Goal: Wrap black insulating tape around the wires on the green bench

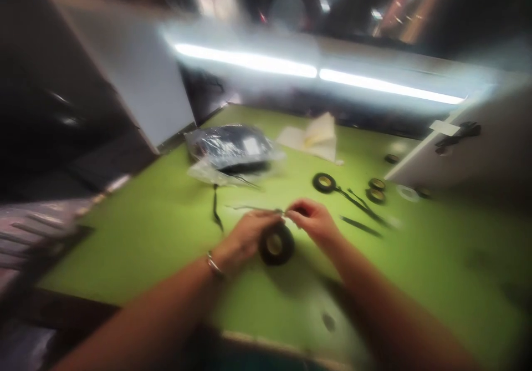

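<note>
My left hand [251, 231], with a bracelet at its wrist, is closed on a thin wire [245, 208] that sticks out to the left above its fingers. Just below the fingertips is a roll of black tape [265, 245] seen face-on, near or against the left hand. Thumb and fingers of my right hand [313, 220] are pinched together, close to the left fingertips. What lies in that pinch is too small and blurred to name. Both hands are above the green tabletop [166, 227].
A clear plastic bag with dark contents [233, 146] lies at the back left, a creased paper [318, 138] beside it. To the right are another tape roll [324, 182], dark tweezers-like strips [363, 207] and small stacked rolls [376, 191]. White panels [137, 82] flank the table.
</note>
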`<action>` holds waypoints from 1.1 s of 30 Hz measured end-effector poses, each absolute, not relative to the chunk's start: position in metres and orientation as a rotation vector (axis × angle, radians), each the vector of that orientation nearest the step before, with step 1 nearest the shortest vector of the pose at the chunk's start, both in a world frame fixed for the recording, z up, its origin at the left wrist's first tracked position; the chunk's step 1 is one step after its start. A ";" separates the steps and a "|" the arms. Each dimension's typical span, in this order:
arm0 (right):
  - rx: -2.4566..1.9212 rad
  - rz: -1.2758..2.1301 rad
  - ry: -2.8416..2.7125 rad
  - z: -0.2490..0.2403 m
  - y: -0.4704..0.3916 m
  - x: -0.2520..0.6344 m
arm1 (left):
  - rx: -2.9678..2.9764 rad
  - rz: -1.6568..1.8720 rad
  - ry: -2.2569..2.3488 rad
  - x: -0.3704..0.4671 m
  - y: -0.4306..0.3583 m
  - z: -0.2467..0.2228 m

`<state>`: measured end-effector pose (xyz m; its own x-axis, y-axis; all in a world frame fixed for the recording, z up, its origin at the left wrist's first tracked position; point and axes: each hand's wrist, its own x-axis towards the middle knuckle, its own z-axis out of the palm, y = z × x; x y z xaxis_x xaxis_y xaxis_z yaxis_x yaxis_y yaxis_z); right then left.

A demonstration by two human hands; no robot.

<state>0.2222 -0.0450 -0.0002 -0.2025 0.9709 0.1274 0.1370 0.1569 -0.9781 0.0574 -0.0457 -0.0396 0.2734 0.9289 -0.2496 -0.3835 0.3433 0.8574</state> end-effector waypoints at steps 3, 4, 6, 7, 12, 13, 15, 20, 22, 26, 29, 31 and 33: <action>-1.164 1.113 -1.533 -0.006 -0.043 0.222 | 0.764 1.017 0.884 0.058 -0.046 -0.039; -1.172 1.098 -1.533 -0.008 -0.043 0.223 | 0.763 1.026 0.884 0.058 -0.046 -0.038; -1.167 1.070 -1.546 -0.012 -0.043 0.222 | 0.758 1.044 0.883 0.058 -0.047 -0.038; -1.161 1.063 -1.553 -0.013 -0.044 0.222 | 0.751 1.051 0.878 0.058 -0.048 -0.037; -1.212 0.954 -1.564 -0.016 -0.051 0.214 | 0.738 1.042 0.862 0.060 -0.051 -0.038; -1.225 0.909 -1.574 -0.016 -0.052 0.213 | 0.735 1.031 0.865 0.061 -0.051 -0.038; -1.240 0.875 -1.598 -0.015 -0.053 0.213 | 0.725 1.019 0.869 0.061 -0.052 -0.039; -1.183 1.004 -1.567 -0.017 -0.049 0.216 | 0.688 1.032 0.858 0.061 -0.052 -0.036; -1.159 1.034 -1.542 -0.020 -0.048 0.218 | 0.682 1.038 0.848 0.061 -0.051 -0.035; -1.173 1.023 -1.562 -0.022 -0.047 0.219 | 0.709 1.039 0.825 0.061 -0.051 -0.033; -1.200 1.008 -1.588 -0.019 -0.047 0.219 | 0.718 1.053 0.828 0.060 -0.051 -0.033; -1.201 1.012 -1.578 -0.018 -0.047 0.219 | 0.736 1.047 0.833 0.060 -0.050 -0.033; -1.190 1.008 -1.566 -0.016 -0.048 0.219 | 0.765 1.045 0.834 0.059 -0.050 -0.034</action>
